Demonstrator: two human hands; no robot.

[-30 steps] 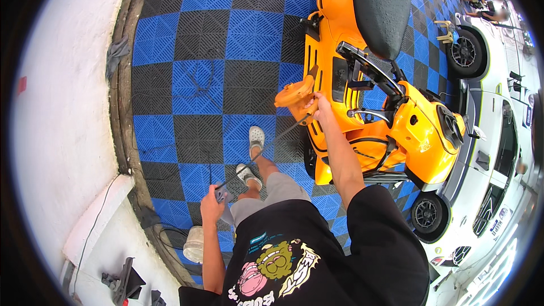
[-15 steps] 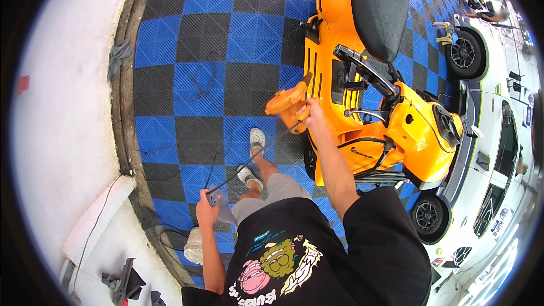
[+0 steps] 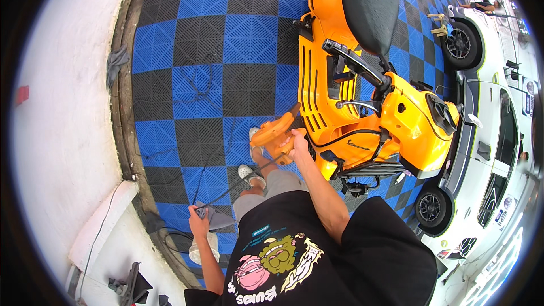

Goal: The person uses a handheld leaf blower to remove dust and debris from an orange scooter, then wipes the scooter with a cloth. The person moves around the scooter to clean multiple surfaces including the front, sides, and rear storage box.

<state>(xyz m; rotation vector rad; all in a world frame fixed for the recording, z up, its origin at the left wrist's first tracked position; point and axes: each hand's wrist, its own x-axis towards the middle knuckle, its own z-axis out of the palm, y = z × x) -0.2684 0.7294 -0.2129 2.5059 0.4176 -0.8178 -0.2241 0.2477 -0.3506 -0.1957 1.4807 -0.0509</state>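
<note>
My right hand (image 3: 298,145) is closed around the handle of an orange electric blower (image 3: 272,132), held above the floor beside a yellow-orange scooter (image 3: 412,120). From the blower a black power cord (image 3: 231,187) stretches down and left to my left hand (image 3: 198,222). That hand is closed on a grey cloth (image 3: 220,220), which hangs beside it; the cord passes at the same fingers. Whether the cord is gripped or only touching, I cannot tell. The scooter's footboard lies just right of the blower.
Blue and black floor tiles (image 3: 198,39) spread underfoot. A white bucket (image 3: 205,248) stands by the left wall, near loops of cable (image 3: 173,239). Another grey cloth (image 3: 118,62) lies along the wall's kerb. Beyond the scooter, a white car (image 3: 487,119) is parked; a stool (image 3: 439,24) stands near its wheel.
The blower and my right hand have shifted left and slightly down, away from the scooter's footboard. My left hand has moved down and left, and more of its cloth shows.
</note>
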